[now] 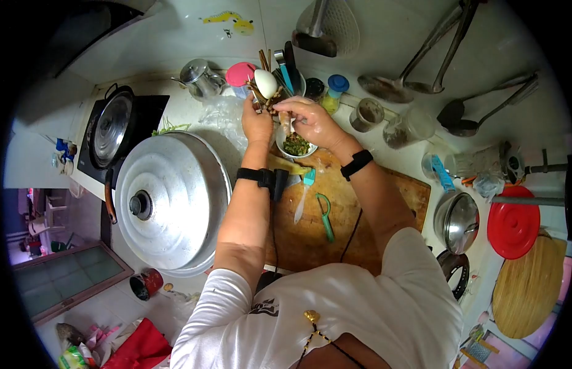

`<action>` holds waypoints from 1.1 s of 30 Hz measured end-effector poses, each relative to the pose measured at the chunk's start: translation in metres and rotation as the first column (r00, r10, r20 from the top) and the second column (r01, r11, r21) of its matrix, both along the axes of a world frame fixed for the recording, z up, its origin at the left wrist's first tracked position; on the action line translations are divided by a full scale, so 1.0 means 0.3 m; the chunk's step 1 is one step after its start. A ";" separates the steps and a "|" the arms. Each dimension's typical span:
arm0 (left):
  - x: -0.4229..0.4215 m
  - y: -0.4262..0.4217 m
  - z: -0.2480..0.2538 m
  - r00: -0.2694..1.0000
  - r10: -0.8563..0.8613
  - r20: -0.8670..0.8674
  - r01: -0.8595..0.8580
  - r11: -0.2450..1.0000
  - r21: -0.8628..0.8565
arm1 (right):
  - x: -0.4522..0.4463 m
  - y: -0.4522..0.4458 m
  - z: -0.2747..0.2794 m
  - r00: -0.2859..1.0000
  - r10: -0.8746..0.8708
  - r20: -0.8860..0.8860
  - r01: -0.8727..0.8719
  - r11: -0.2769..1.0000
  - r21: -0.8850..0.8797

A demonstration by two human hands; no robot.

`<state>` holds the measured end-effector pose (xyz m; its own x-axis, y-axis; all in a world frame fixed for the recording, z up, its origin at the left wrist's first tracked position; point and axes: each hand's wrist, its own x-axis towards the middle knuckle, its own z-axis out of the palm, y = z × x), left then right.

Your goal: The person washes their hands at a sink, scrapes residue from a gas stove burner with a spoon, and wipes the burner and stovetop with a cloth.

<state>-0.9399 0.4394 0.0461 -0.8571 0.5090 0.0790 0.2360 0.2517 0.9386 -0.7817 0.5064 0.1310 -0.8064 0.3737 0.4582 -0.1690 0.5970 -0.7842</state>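
Note:
Both of my hands reach out to the far edge of the wooden cutting board. My left hand (258,125) is closed at the lower edge of a dark brown, twiggy-looking clump; what its fingers grip is hidden. Just above the clump shows a smooth white egg-shaped thing (266,83). My right hand (312,123) is bent with fingertips together close to the left hand; I cannot make out what is in them. Under the right hand stands a white bowl (311,149) with chopped greens (295,144). A blue-headed brush (308,179) and a green-handled peeler (326,218) lie on the cutting board (372,203).
A large lidded aluminium pot (169,203) stands left of my arms, a lidded pan (111,126) beyond it. A kettle (200,79), a pink-lidded container (240,74) and jars (335,92) line the wall. Ladles (390,88) hang above. At right are a steel lid (461,221) and a red lid (513,221).

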 end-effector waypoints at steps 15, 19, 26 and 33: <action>0.011 0.003 -0.009 0.999 -0.043 -0.029 0.045 0.998 0.054 | -0.043 -0.061 -0.025 0.948 -0.285 -0.141 0.291 0.956 0.028; 0.019 0.005 0.015 0.998 -0.007 -0.069 0.010 0.999 0.044 | -0.108 0.015 -0.031 0.840 -0.513 -0.176 0.531 0.844 0.072; 0.006 0.001 -0.019 0.987 -0.143 0.076 0.131 0.980 0.147 | -0.164 0.091 -0.004 0.731 -0.674 0.107 0.682 0.719 -0.132; 0.018 -0.018 0.042 0.953 -0.178 0.244 0.144 0.978 0.151 | -0.136 0.108 -0.135 0.828 -0.553 -0.091 0.475 0.779 -0.410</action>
